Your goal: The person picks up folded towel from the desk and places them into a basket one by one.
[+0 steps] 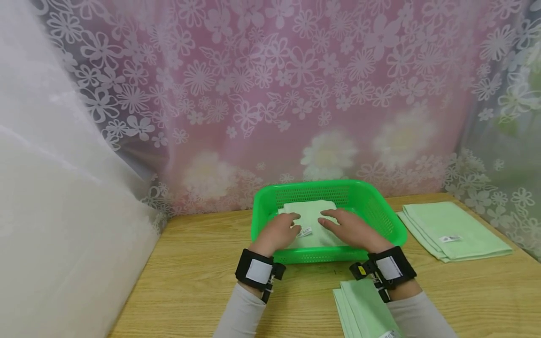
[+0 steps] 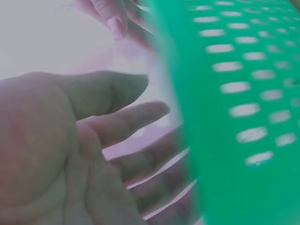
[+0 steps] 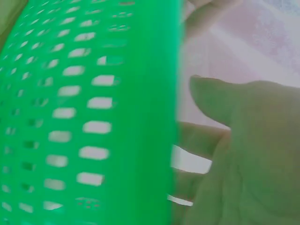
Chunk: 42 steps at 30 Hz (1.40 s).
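Note:
A folded pale green towel [image 1: 310, 215] with a small white label lies inside the green plastic basket [image 1: 329, 255]. Over the left part of that towel is my left hand [image 1: 280, 231], its fingers spread loosely and holding nothing. My right hand [image 1: 352, 229] faces it from the right side, also with loose fingers and nothing in them. Both wrist views show the thumbs apart from the fingers; the basket's perforated wall [image 2: 234, 89] hides some fingertips. Whether any fingertip touches the towel, I cannot tell.
Another folded green towel [image 1: 454, 230] lies on the wooden table [image 1: 190, 272] to the basket's right. A further folded towel [image 1: 365, 307] sits in front, partly under my right forearm. A flowered curtain [image 1: 270, 94] hangs behind.

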{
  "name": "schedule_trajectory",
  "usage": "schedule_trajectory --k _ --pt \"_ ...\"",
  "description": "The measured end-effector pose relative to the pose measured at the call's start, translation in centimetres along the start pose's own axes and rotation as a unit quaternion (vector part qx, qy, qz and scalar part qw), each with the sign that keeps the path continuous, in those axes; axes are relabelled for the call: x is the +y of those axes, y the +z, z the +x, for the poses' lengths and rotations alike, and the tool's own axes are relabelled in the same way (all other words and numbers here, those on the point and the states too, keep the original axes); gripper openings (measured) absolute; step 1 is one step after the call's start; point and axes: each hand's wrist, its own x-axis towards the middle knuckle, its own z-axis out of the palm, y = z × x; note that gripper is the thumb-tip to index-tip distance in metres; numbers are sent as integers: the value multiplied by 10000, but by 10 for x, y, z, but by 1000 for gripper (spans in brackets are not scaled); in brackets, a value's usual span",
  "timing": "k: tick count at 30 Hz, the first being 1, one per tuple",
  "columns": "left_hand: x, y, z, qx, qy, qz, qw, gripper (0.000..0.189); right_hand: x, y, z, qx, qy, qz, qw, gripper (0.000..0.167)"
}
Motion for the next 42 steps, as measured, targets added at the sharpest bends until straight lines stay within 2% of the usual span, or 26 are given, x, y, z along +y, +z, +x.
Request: schedule_trajectory --k 3,6,10,19,28,38,42 --pt "4 -11 -5 327 -66 -115 9994 51 -7 -5 -3 278 22 61 9996 61" --pt "7 -19 -8 626 -267 -140 9976 70 -13 -9 -5 437 103 117 9989 71" --pt "11 -26 -13 783 -504 -159 9955 83 -21 -13 -6 521 149 152 9984 78" --pt "22 -30 -19 615 -516 -237 9965 82 -27 -16 -11 487 128 204 9985 77" --pt "28 -30 -23 642 -338 -142 9973 79 -31 -21 -15 525 109 237 9983 75" --pt "48 -31 -38 943 -199 -315 9948 78 -30 -32 -32 700 106 168 9974 74" --pt "56 -31 -46 963 -101 -442 9943 79 -27 -37 -42 711 100 220 9972 73"
